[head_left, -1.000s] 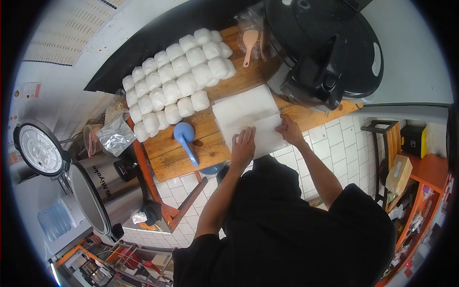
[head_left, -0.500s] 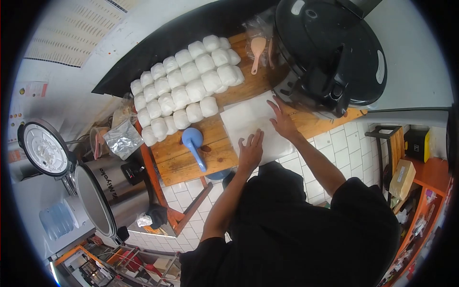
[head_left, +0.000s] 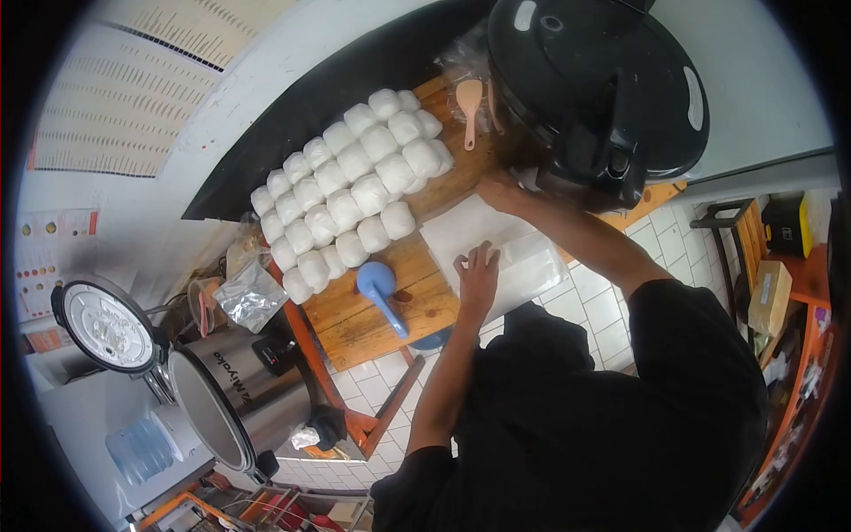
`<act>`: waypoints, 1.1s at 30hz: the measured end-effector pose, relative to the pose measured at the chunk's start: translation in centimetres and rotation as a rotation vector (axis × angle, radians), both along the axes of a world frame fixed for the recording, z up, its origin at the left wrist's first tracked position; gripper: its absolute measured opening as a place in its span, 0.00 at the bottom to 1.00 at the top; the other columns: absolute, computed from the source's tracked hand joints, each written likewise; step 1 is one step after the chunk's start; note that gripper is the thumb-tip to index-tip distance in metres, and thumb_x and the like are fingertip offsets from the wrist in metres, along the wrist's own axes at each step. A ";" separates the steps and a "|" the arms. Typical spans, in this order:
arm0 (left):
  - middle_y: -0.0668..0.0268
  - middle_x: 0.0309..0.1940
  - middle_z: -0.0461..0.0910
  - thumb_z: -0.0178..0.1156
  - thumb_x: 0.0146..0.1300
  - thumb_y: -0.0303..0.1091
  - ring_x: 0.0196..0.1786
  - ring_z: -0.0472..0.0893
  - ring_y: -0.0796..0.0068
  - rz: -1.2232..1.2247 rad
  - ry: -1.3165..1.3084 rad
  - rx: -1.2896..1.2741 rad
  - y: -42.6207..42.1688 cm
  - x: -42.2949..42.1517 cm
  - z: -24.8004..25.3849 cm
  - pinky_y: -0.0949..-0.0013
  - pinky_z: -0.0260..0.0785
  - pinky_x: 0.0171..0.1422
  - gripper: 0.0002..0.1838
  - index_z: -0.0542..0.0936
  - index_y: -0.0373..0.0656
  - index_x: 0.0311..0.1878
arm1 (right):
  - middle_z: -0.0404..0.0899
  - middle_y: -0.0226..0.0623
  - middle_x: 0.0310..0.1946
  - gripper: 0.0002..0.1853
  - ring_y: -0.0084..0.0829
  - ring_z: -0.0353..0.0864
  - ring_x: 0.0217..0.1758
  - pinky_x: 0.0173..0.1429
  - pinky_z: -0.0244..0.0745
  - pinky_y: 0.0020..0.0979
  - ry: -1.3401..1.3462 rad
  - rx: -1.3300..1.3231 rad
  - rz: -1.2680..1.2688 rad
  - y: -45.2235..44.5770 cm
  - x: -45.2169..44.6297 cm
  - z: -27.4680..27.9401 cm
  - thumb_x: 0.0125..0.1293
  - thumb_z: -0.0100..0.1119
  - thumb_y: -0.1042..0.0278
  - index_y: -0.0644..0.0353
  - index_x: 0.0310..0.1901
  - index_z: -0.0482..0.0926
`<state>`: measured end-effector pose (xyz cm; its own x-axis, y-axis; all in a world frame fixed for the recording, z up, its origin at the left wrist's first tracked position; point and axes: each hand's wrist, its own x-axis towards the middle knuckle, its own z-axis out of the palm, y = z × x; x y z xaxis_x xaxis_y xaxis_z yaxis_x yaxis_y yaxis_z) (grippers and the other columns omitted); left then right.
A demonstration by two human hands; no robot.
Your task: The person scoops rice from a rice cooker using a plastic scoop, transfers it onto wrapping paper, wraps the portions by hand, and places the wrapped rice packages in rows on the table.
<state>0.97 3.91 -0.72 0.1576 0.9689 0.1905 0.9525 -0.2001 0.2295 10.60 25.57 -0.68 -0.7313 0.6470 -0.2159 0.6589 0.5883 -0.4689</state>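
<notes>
White wrapping sheets (head_left: 448,232) lie in a pile at the front of the wooden table (head_left: 332,328), their near edge hanging over the side. My left hand (head_left: 479,269) rests on them with fingers bent and apart, holding nothing visible. At the foot of the black rice cooker (head_left: 576,97), beyond the sheets, is my right hand (head_left: 503,192); its fingers are blurred and partly hidden. Left of the sheets lies a blue scoop (head_left: 379,288). Several rounded white wrapped packets (head_left: 341,208) stand in close rows behind it.
A peach-coloured rice paddle (head_left: 470,111) lies beside the cooker on clear plastic. To the left stands an open steel Miyako rice cooker (head_left: 253,381), its lid (head_left: 106,325) raised. A crumpled silver bag (head_left: 253,297) sits by the table corner. Shelves (head_left: 802,355) stand at the right.
My right hand has moved off the sheets towards the foot of the black cooker. My left hand stays on the sheets, its fingers more bent. The whole view has shifted and turned slightly.
</notes>
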 end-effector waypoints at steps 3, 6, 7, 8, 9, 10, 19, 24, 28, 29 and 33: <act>0.66 0.61 0.71 0.65 0.60 0.36 0.61 0.71 0.67 0.034 -0.067 0.027 0.5 0.2 0.1 0.49 0.57 0.64 0.18 0.80 0.51 0.55 | 0.79 0.42 0.47 0.13 0.45 0.80 0.53 0.55 0.77 0.41 -0.093 -0.067 0.127 0.1 -0.2 0.4 0.61 0.65 0.69 0.55 0.48 0.83; 0.65 0.64 0.69 0.66 0.59 0.37 0.62 0.70 0.64 0.105 -0.109 0.078 1.1 0.1 1.4 0.49 0.56 0.65 0.24 0.76 0.52 0.60 | 0.82 0.37 0.41 0.09 0.41 0.83 0.49 0.52 0.78 0.41 -0.033 -0.072 0.287 -0.4 1.2 -0.1 0.59 0.67 0.66 0.54 0.42 0.86; 0.65 0.66 0.68 0.67 0.60 0.38 0.63 0.69 0.63 0.157 -0.112 0.112 1.2 0.1 1.4 0.49 0.56 0.65 0.26 0.75 0.52 0.63 | 0.82 0.37 0.41 0.09 0.41 0.83 0.49 0.52 0.78 0.41 -0.038 -0.075 0.292 -1.1 2.2 0.4 0.59 0.67 0.66 0.54 0.42 0.86; 0.65 0.70 0.65 0.68 0.59 0.40 0.64 0.68 0.61 0.186 -0.084 0.100 1.2 0.2 1.4 0.47 0.55 0.66 0.30 0.72 0.54 0.66 | 0.82 0.37 0.41 0.09 0.41 0.83 0.48 0.51 0.77 0.41 0.051 -0.074 0.258 -2.3 3.6 1.0 0.60 0.66 0.66 0.53 0.42 0.85; 0.65 0.70 0.65 0.68 0.59 0.40 0.64 0.68 0.61 0.193 -0.090 0.098 1.3 0.2 1.5 0.47 0.55 0.66 0.30 0.72 0.54 0.66 | 0.81 0.38 0.40 0.09 0.41 0.83 0.47 0.51 0.77 0.41 0.140 -0.074 0.226 -3.6 4.6 2.1 0.61 0.65 0.66 0.53 0.43 0.84; 0.65 0.70 0.65 0.68 0.58 0.40 0.65 0.67 0.61 0.192 -0.054 0.102 1.5 0.2 1.8 0.46 0.54 0.66 0.31 0.72 0.54 0.66 | 0.81 0.38 0.40 0.09 0.41 0.83 0.47 0.51 0.77 0.41 0.134 -0.076 0.234 -5.0 5.0 3.7 0.61 0.65 0.66 0.53 0.43 0.84; 0.67 0.65 0.73 0.57 0.58 0.28 0.67 0.69 0.67 -0.043 -0.071 -0.106 1.2 -0.9 1.3 0.47 0.56 0.69 0.09 0.80 0.46 0.43 | 0.77 0.32 0.52 0.23 0.42 0.71 0.63 0.68 0.65 0.42 0.108 0.205 0.148 -10.9 9.1 2.7 0.58 0.60 0.75 0.49 0.56 0.81; 0.63 0.65 0.74 0.56 0.59 0.26 0.69 0.69 0.64 -0.190 -0.102 -0.155 1.0 -2.2 2.5 0.48 0.57 0.72 0.10 0.79 0.42 0.44 | 0.78 0.33 0.53 0.28 0.39 0.73 0.62 0.68 0.66 0.41 0.303 0.173 -0.036 -8.0 12.5 0.4 0.50 0.65 0.82 0.50 0.56 0.81; 0.60 0.68 0.71 0.58 0.58 0.26 0.72 0.67 0.61 -0.245 -0.176 -0.204 1.1 -2.7 0.9 0.48 0.56 0.75 0.15 0.77 0.40 0.50 | 0.82 0.34 0.48 0.23 0.27 0.81 0.50 0.55 0.76 0.29 0.774 -0.299 -0.476 -8.5 13.1 -5.1 0.55 0.65 0.87 0.57 0.52 0.83; 0.60 0.68 0.71 0.58 0.58 0.26 0.72 0.67 0.61 -0.244 -0.174 -0.203 1.1 -3.0 0.6 0.48 0.56 0.75 0.15 0.77 0.40 0.50 | 0.82 0.34 0.48 0.23 0.27 0.81 0.50 0.55 0.76 0.29 0.775 -0.298 -0.474 -8.3 13.4 -6.2 0.55 0.65 0.87 0.57 0.52 0.83; 0.61 0.68 0.71 0.63 0.57 0.29 0.73 0.66 0.59 -0.179 -0.428 -0.282 0.6 -2.8 1.9 0.49 0.56 0.76 0.21 0.75 0.38 0.55 | 0.82 0.30 0.45 0.17 0.18 0.79 0.47 0.50 0.75 0.22 0.749 -0.501 -0.537 -8.4 13.4 -5.1 0.60 0.63 0.87 0.61 0.49 0.84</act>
<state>-1.88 4.54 1.15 0.2900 0.9570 0.0099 0.7191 -0.2247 0.6576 24.02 17.19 -5.79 -0.4318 0.8878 -0.1591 0.2163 -0.0693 -0.9739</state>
